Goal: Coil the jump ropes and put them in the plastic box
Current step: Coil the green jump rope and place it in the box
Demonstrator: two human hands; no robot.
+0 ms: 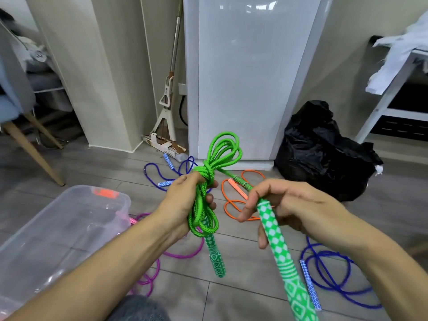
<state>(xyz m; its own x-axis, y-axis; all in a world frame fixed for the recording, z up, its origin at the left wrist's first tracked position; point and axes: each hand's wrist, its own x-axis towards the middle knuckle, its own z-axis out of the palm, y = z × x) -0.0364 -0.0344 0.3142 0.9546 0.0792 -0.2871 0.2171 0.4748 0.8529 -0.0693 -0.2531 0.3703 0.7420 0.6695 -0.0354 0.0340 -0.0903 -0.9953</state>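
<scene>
Head camera view: a person tied off a coiled green jump rope above the floor.

The left hand (187, 200) gripped the bundled green jump rope (215, 163) at its wrapped middle, loops standing above the fist and one green handle (216, 258) hanging below. The right hand (278, 205) pinched the top of the second handle (278, 246), its short rope end leading into the wrap. The step appeared to be securing the coil; next, the loose end likely needed tightening so the bundle held, then carrying left to the clear plastic box (58, 228) on the floor. Blue ropes (333, 286), an orange rope (231, 205) and a pink rope (176, 253) lay uncoiled on the floor, near the box and hands.
</scene>
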